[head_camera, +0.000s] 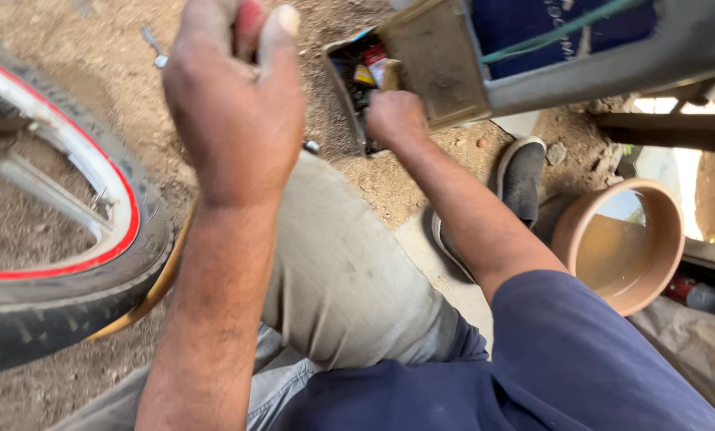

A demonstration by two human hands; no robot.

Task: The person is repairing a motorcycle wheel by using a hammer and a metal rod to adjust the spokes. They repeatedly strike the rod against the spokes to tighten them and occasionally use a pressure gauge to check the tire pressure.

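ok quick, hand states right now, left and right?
Left hand: closed around a small red thing; what it is cannot be told.
Right hand: fist-like, reaching into the open toolbox; any hold cannot be told.

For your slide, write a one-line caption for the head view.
Beside a bicycle wheel, the left hand grips something red while the right hand reaches into a parts box.
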